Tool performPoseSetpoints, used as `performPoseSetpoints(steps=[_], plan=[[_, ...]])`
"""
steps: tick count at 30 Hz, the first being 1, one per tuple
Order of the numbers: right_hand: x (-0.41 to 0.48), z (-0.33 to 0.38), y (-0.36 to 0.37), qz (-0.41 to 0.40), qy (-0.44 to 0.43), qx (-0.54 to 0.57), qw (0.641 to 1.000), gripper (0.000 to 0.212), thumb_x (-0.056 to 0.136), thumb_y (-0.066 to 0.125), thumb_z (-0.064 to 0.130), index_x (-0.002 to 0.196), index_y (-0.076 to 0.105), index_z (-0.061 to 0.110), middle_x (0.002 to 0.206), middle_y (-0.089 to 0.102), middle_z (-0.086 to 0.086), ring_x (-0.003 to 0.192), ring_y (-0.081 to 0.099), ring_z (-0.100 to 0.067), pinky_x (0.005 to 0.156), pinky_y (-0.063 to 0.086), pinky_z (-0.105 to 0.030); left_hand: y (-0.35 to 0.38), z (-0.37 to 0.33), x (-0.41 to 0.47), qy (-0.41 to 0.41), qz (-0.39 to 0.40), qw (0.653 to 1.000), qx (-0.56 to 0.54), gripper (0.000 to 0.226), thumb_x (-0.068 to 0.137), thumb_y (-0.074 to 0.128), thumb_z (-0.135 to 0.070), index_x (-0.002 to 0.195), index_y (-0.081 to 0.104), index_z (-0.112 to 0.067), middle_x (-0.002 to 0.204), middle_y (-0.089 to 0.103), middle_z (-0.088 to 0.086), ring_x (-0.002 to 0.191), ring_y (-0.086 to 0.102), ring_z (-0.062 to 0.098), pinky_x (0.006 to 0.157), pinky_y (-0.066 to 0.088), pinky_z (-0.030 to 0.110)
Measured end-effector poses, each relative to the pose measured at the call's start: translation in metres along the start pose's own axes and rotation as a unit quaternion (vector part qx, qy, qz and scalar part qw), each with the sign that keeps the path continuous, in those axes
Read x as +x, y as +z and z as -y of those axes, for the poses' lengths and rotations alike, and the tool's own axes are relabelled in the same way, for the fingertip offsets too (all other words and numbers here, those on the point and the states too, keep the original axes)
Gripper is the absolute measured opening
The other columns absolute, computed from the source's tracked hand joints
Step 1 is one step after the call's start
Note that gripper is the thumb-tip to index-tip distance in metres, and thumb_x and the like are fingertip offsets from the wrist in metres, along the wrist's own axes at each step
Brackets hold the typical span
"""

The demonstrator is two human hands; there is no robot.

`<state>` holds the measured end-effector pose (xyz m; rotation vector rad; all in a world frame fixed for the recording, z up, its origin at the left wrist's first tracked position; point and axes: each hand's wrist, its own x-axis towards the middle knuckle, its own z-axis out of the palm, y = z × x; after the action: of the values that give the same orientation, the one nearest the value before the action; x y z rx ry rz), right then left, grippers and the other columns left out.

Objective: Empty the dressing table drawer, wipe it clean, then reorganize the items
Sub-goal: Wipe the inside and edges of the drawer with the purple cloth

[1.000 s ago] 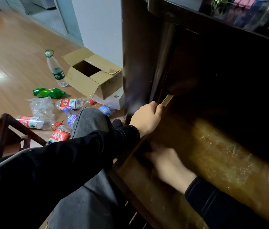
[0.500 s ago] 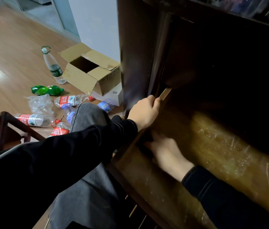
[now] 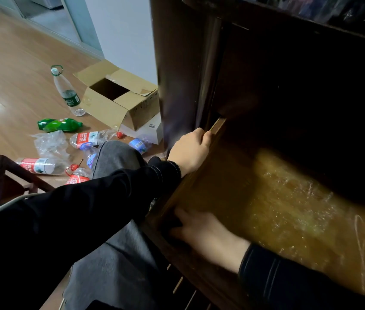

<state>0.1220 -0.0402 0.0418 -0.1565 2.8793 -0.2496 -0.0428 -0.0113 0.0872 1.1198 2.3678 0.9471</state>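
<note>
The drawer (image 3: 277, 209), lower right of the frame, looks emptied, its bottom smeared; wiping seems underway, reorganizing is left. The left hand (image 3: 190, 151) grips its side wall; the right hand (image 3: 206, 233) lies inside, its grip I cannot tell.

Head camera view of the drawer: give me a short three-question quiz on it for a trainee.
1. True or false: the left hand grips the side edge of the drawer.
2. Where is the right hand? A: on the person's knee. B: inside the drawer, near its front left corner. C: on a bottle on the floor.
3. Fill in: the flaps of the cardboard box on the floor are ____.

Key: 1 true; 2 B; 3 open.
</note>
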Motion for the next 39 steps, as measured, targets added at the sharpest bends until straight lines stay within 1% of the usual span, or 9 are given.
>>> performPoseSetpoints(steps=[5,8,11,16,19,22,27,33,39], plan=[[0.001,-0.028,-0.014,-0.067,0.099,0.017,0.993,0.046,0.099,0.05,0.018,0.145,0.052,0.028,0.153,0.034,-0.019,0.132,0.04,-0.041,0.095,0.048,-0.043,0.0,-0.001,-0.001,-0.003,-0.004,1.0,0.001,0.043,0.105,0.031,-0.047,0.096,0.056,-0.013,0.093,0.065,0.006,0.089,0.06,0.028,0.081,0.049,0.043],[-0.004,-0.003,0.005,-0.029,0.036,0.001,0.999,0.04,0.1,0.05,0.016,0.139,0.056,0.022,0.146,0.04,-0.019,0.125,0.046,-0.042,0.081,0.051,-0.042,0.0,0.001,0.0,0.0,-0.002,1.0,-0.001,0.043,0.105,0.031,-0.047,0.097,0.056,-0.013,0.091,0.064,0.005,0.087,0.061,0.026,0.079,0.049,0.043],[-0.008,-0.01,0.004,-0.047,0.048,0.051,0.996,0.042,0.101,0.043,0.02,0.139,0.058,0.023,0.145,0.043,-0.016,0.126,0.046,-0.04,0.089,0.047,-0.041,0.001,0.002,0.0,0.002,-0.003,1.0,-0.002,0.043,0.104,0.031,-0.048,0.096,0.057,-0.014,0.091,0.064,0.004,0.088,0.061,0.027,0.079,0.049,0.042],[0.0,-0.041,-0.014,-0.12,0.181,0.044,0.975,0.042,0.104,0.045,0.019,0.144,0.052,0.023,0.142,0.043,-0.013,0.123,0.045,-0.036,0.094,0.045,-0.039,0.002,0.004,0.003,0.004,-0.011,1.0,-0.004,0.044,0.104,0.032,-0.049,0.1,0.059,-0.015,0.095,0.066,0.005,0.091,0.061,0.028,0.084,0.05,0.044],[-0.008,-0.013,0.003,-0.075,0.112,0.074,0.988,0.036,0.103,0.047,0.024,0.137,0.054,0.013,0.132,0.049,-0.014,0.115,0.051,-0.039,0.086,0.048,-0.044,0.003,0.005,0.003,0.007,-0.006,1.0,-0.007,0.044,0.104,0.031,-0.049,0.101,0.059,-0.015,0.095,0.066,0.004,0.09,0.062,0.026,0.086,0.051,0.047],[-0.019,-0.013,0.001,-0.052,0.066,0.076,0.994,0.038,0.096,0.058,0.016,0.133,0.06,0.022,0.119,0.055,-0.013,0.1,0.057,-0.037,0.073,0.051,-0.043,0.001,0.004,0.002,0.008,-0.003,1.0,-0.011,0.044,0.104,0.031,-0.048,0.103,0.06,-0.015,0.096,0.066,0.004,0.091,0.062,0.025,0.087,0.051,0.046],[-0.013,-0.05,-0.018,-0.098,0.195,0.022,0.976,0.062,0.091,0.061,0.005,0.146,0.05,0.032,0.143,0.044,-0.013,0.122,0.05,-0.039,0.094,0.051,-0.046,0.0,0.002,-0.001,0.017,-0.016,1.0,-0.007,0.042,0.105,0.033,-0.046,0.096,0.059,-0.013,0.094,0.066,0.007,0.089,0.06,0.029,0.083,0.05,0.044],[-0.034,0.0,0.002,0.015,0.013,0.026,0.999,0.041,0.09,0.062,0.008,0.128,0.065,0.022,0.115,0.056,-0.011,0.097,0.057,-0.034,0.066,0.054,-0.04,-0.001,0.002,-0.002,0.015,-0.01,1.0,-0.012,0.042,0.105,0.033,-0.046,0.095,0.057,-0.013,0.09,0.064,0.005,0.085,0.06,0.027,0.077,0.049,0.041],[-0.025,-0.037,-0.02,-0.065,0.151,-0.002,0.986,0.055,0.086,0.06,0.004,0.136,0.059,0.027,0.129,0.05,-0.012,0.106,0.054,-0.035,0.077,0.053,-0.041,-0.003,-0.001,-0.003,0.007,-0.005,1.0,-0.016,0.042,0.105,0.033,-0.046,0.095,0.057,-0.012,0.095,0.065,0.009,0.089,0.06,0.031,0.081,0.049,0.043]])
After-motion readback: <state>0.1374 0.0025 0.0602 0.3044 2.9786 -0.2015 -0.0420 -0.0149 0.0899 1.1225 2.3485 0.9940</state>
